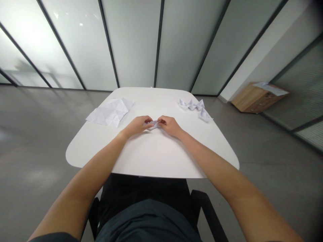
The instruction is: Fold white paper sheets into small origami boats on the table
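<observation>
Between my two hands, near the middle of the white table, is a small piece of folded white paper point(152, 125). My left hand point(139, 125) pinches its left end, fingers curled over it. On the other side, my right hand point(169, 125) grips the right end between thumb and fingers. Parts of the paper are hidden behind the fingers, so its full shape does not show. Creased white paper sheets point(111, 111) lie flat to the left. Several small folded paper pieces point(193, 105) with pointed tips stand in a group at the far right.
The white table point(151, 158) has rounded corners, with its front edge close to my lap. A black chair armrest point(202, 198) is at my right side. Frosted glass panels point(136, 43) rise behind the table. A wooden cabinet point(257, 97) stands on the floor at right.
</observation>
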A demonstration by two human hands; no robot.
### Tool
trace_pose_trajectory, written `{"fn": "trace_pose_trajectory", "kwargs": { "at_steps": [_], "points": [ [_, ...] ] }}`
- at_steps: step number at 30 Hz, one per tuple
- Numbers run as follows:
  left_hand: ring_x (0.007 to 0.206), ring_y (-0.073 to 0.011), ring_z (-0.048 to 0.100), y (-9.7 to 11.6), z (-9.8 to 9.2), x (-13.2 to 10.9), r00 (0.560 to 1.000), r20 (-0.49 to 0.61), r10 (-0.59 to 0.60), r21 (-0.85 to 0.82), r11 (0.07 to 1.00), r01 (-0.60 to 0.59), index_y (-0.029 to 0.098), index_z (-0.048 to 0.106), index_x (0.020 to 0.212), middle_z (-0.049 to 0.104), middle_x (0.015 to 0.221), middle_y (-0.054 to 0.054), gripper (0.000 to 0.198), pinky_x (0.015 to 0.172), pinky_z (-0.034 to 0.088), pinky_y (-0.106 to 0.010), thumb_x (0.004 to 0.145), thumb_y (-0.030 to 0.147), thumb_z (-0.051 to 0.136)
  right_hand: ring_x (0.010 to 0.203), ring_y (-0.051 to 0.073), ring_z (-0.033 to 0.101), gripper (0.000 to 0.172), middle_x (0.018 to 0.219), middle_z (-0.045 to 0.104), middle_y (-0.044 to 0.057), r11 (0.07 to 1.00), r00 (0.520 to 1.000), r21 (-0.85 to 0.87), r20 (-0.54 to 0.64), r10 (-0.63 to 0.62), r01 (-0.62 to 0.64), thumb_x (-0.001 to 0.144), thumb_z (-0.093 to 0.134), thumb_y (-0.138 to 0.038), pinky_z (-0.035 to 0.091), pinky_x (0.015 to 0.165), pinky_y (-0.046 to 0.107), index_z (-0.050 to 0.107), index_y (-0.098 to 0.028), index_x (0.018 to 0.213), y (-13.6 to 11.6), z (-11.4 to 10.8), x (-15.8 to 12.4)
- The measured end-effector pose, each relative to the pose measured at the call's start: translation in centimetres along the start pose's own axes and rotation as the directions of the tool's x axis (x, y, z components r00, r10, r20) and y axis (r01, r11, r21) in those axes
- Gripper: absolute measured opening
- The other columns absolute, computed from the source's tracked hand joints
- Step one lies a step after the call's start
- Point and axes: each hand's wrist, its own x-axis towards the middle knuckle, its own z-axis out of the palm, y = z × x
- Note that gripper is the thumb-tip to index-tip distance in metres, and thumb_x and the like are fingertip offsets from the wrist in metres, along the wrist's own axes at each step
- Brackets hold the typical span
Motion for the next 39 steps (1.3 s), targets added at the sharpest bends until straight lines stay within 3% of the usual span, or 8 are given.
{"fn": "trace_pose_trajectory", "kwargs": {
  "at_steps": [4,9,14,19,23,28,35,39],
  "points": [
    [0.099,-0.0244,0.071,-0.3,0.1,0.1,0.997,-0.072,-0.007,-0.042,0.999,0.004,0.021,0.068,0.110,0.077,0.110,-0.007,0.046,0.088,0.054,-0.034,0.077,0.045,0.089,0.080,0.021,0.069,0.010,0.086,0.074,0.001,0.996,0.994,0.074,-0.093,0.066,-0.059,0.087,0.066,-0.029,0.054,0.082,0.036,0.070,-0.023,0.095,0.2,-0.1,0.1],
    [0.093,-0.0208,0.071,-0.5,0.5,0.4,0.968,-0.245,-0.053,-0.184,0.983,0.007,0.020,0.062,0.092,0.078,0.108,-0.008,0.036,0.085,0.054,-0.033,0.079,0.041,0.088,0.079,0.022,0.068,0.014,0.086,0.074,0.003,0.985,0.977,0.139,-0.170,0.126,-0.102,0.086,0.067,-0.035,0.055,0.081,0.037,0.067,-0.023,0.094,-0.4,-0.2,0.4],
    [0.105,-0.0221,0.071,-0.7,0.7,0.6,0.929,-0.362,-0.077,-0.229,0.973,-0.008,0.019,0.060,0.086,0.076,0.121,-0.011,0.036,0.085,0.054,-0.031,0.078,0.041,0.087,0.076,0.021,0.068,0.019,0.083,0.072,0.002,0.972,0.968,0.199,-0.193,0.163,-0.124,0.084,0.068,-0.040,0.053,0.076,0.035,0.065,-0.023,0.093,-0.7,-0.1,0.5],
    [0.089,-0.0193,0.073,-0.6,0.9,0.4,0.945,-0.272,-0.179,-0.267,0.958,0.105,0.021,0.066,0.111,0.079,0.116,-0.008,0.043,0.083,0.055,-0.031,0.081,0.045,0.084,0.072,0.020,0.066,0.019,0.078,0.070,0.000,0.967,0.967,0.203,-0.169,0.191,-0.156,0.084,0.067,-0.039,0.050,0.071,0.033,0.063,-0.024,0.094,-0.7,0.0,0.3],
    [0.094,-0.0213,0.075,-0.6,0.9,0.2,0.960,-0.202,-0.194,-0.283,0.950,0.132,0.024,0.065,0.134,0.081,0.114,-0.007,0.057,0.090,0.055,-0.033,0.083,0.042,0.083,0.069,0.018,0.062,0.022,0.075,0.066,-0.003,0.963,0.975,0.212,-0.112,0.191,-0.164,0.078,0.070,-0.037,0.049,0.068,0.031,0.061,-0.025,0.094,-0.9,0.1,0.0],
    [0.101,-0.0224,0.075,-0.9,0.9,0.2,0.967,-0.198,-0.163,-0.286,0.953,0.102,0.023,0.070,0.131,0.081,0.112,-0.006,0.054,0.096,0.055,-0.033,0.081,0.039,0.084,0.071,0.017,0.061,0.031,0.085,0.067,-0.002,0.954,0.977,0.247,-0.082,0.197,-0.172,0.075,0.077,-0.039,0.049,0.067,0.030,0.057,-0.025,0.094,-1.3,0.3,-0.1],
    [0.097,-0.0225,0.075,-0.8,0.7,0.3,0.956,-0.232,-0.180,-0.244,0.962,0.122,0.022,0.078,0.116,0.082,0.102,-0.004,0.043,0.092,0.053,-0.031,0.080,0.044,0.085,0.074,0.017,0.061,0.027,0.086,0.067,-0.001,0.980,0.982,0.154,-0.117,0.146,-0.128,0.079,0.077,-0.041,0.049,0.072,0.031,0.059,-0.024,0.090,-1.8,0.3,0.2],
    [0.093,-0.0221,0.074,-1.0,0.5,0.2,0.970,-0.182,-0.158,-0.182,0.975,0.124,0.022,0.082,0.105,0.082,0.101,-0.004,0.036,0.087,0.051,-0.030,0.083,0.051,0.082,0.074,0.018,0.059,0.023,0.085,0.067,0.000,0.986,0.985,0.124,-0.118,0.123,-0.108,0.080,0.075,-0.039,0.048,0.073,0.031,0.060,-0.024,0.088,-2.0,0.4,0.2]
  ]
}}
